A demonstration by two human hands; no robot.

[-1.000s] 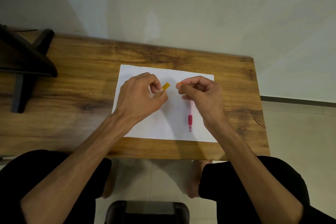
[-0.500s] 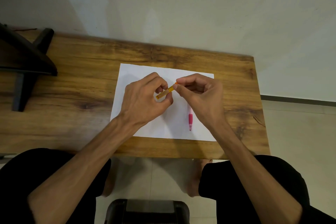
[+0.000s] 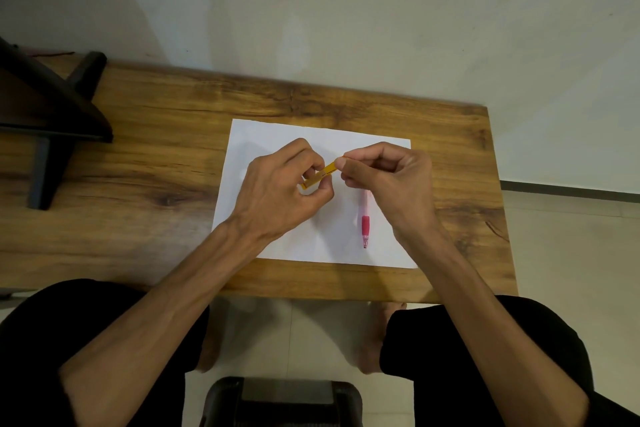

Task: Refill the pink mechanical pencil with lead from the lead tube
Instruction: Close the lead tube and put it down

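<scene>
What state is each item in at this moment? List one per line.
Lead tube: held in both hands, tilted, above the paper.
Left hand: closed around the tube's body.
Right hand: pinching the tube's upper end.
Pink mechanical pencil: lying flat on the paper, untouched.
Paper: flat on the table.

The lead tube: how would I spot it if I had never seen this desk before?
Find the wooden table and the white sheet of paper on it. Above the sheet two hands meet: the left hand pinches a short yellow-orange stick, the lead tube, while the right hand grips its far end. The other slim thing, the pink pencil, lies flat on the paper.
</scene>
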